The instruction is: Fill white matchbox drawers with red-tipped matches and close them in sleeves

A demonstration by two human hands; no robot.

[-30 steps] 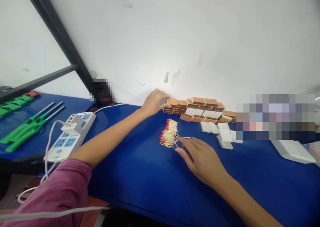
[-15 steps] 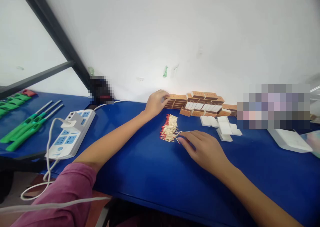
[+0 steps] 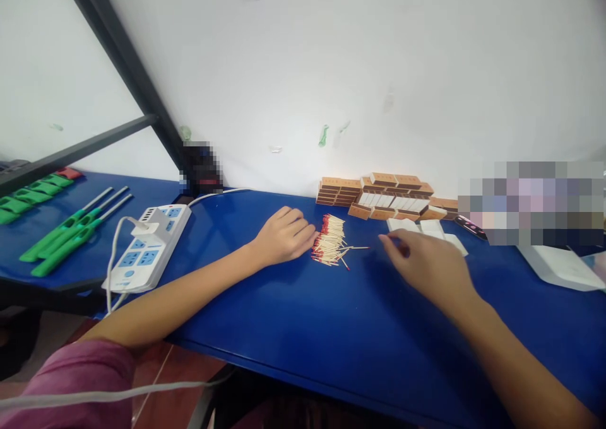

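A pile of red-tipped matches (image 3: 330,243) lies on the blue table (image 3: 293,328). My left hand (image 3: 284,235) rests on the table just left of the pile, fingers curled loosely, nothing seen in it. My right hand (image 3: 426,266) hovers to the right of the pile, fingers extended toward several white inner trays (image 3: 426,230) of matchboxes, partly covering them. Stacked brown matchboxes (image 3: 379,195) line the wall behind.
A white power strip (image 3: 151,247) with a cord lies at the left. Green long-nosed lighters (image 3: 71,230) lie further left. A white flat box (image 3: 558,268) sits at the right near a blurred patch. The wall bounds the table's far side.
My left hand left the stacked matchboxes and came down beside the matches. My right hand moved from the pile's edge to the right, over the white trays.
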